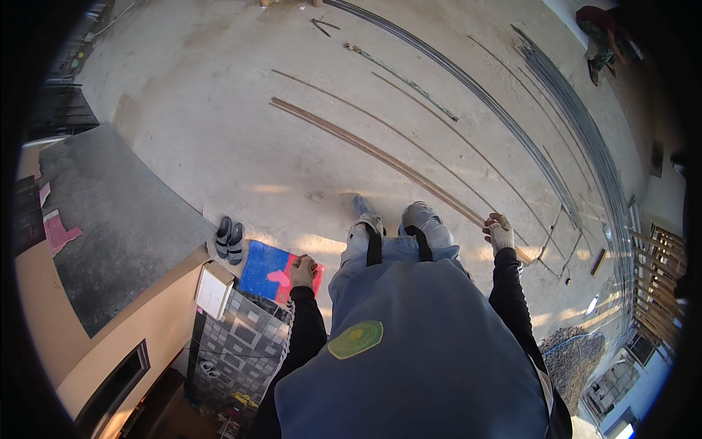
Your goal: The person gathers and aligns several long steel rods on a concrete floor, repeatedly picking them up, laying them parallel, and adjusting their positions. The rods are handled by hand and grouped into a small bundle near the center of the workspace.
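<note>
My left hand (pixel 303 274), in a pale fingerless glove, hangs at my left side above a blue and red mat (pixel 265 269). Its fingers are loosely curled in, with nothing seen in them. On the other side my right hand (pixel 499 233), gloved the same way, is held out from my right leg. Its fingers are bent with gaps between them, and no object shows there. Beneath it, in the picture, run long brown steel rods (pixel 380 155) lying on the concrete floor. The rods look apart from the hand.
Bundles of grey rebar (pixel 563 95) curve across the right side. A patterned pole (pixel 402 80) lies farther ahead. Dark slippers (pixel 229 240) stand beside the mat, near a tiled step (pixel 238 329). A person (pixel 603 44) bends over at the far right. Gravel (pixel 574 366) is heaped lower right.
</note>
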The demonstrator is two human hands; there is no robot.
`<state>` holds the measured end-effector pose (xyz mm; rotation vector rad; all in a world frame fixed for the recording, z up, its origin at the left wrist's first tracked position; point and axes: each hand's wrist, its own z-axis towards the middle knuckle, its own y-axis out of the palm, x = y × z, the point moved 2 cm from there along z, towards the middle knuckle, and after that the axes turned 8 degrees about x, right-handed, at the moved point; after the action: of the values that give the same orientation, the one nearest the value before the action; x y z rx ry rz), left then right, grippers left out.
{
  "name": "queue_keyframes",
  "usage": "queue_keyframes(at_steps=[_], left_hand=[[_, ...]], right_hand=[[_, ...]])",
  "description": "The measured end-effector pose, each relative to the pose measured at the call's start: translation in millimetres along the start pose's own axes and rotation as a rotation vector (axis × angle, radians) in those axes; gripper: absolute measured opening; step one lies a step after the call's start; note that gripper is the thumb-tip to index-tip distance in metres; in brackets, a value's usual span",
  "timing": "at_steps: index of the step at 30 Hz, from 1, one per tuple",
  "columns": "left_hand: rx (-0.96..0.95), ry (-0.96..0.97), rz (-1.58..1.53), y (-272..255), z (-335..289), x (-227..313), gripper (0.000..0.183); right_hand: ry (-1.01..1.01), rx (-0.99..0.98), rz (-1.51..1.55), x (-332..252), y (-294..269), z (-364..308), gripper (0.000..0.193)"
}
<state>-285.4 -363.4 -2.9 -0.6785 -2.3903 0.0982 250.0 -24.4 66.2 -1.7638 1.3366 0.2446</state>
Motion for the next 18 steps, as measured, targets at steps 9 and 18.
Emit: queue_keyframes(at_steps=[9,18], left_hand=[[-0.042,0.127,-0.004,118.4,35.0,134.3,0.029],[0.015,0.029,0.002,326.7,31.1,138.9,0.030]], right_hand=[[0.582,0.143,0.096,88.8,-40.2,-26.1,0.021],[0.654,0.067,-0.101,18.6,-78.3,218.5,0.029]])
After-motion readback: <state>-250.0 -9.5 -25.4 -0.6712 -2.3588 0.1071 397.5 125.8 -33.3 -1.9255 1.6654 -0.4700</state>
